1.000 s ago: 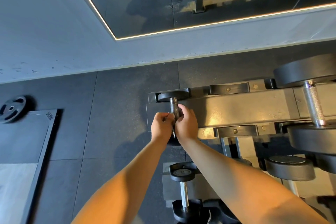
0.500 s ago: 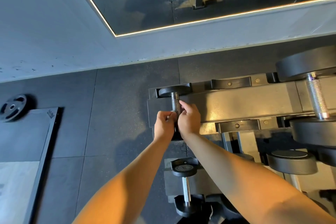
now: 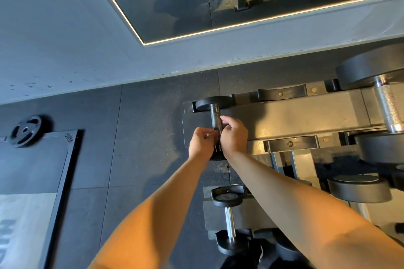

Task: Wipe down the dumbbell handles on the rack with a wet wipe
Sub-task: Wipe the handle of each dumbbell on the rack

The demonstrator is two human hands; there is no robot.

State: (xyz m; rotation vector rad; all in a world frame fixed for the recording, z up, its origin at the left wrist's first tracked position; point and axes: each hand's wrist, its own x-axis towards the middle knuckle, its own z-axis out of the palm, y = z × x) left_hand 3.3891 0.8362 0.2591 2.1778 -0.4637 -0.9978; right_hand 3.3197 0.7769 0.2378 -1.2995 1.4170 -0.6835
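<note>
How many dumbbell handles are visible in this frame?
3: a dark knurled handle between left hand and right hand, a thick chrome handle far right, a slim chrome handle on the lower tier. Others may be hidden.

Open at 9 o'clock, closed at 3

Taken from the small dumbbell's handle (image 3: pixel 216 122), bare floor (image 3: pixel 142 137) is left free at 9 o'clock, out to a weight plate (image 3: pixel 26 131). Passage is barred at 3 o'clock by the rack beam (image 3: pixel 295 120) and a large dumbbell (image 3: pixel 387 105), at 12 by the wall (image 3: pixel 65 50), and at 6 by a lower dumbbell (image 3: pixel 229 220).
</note>
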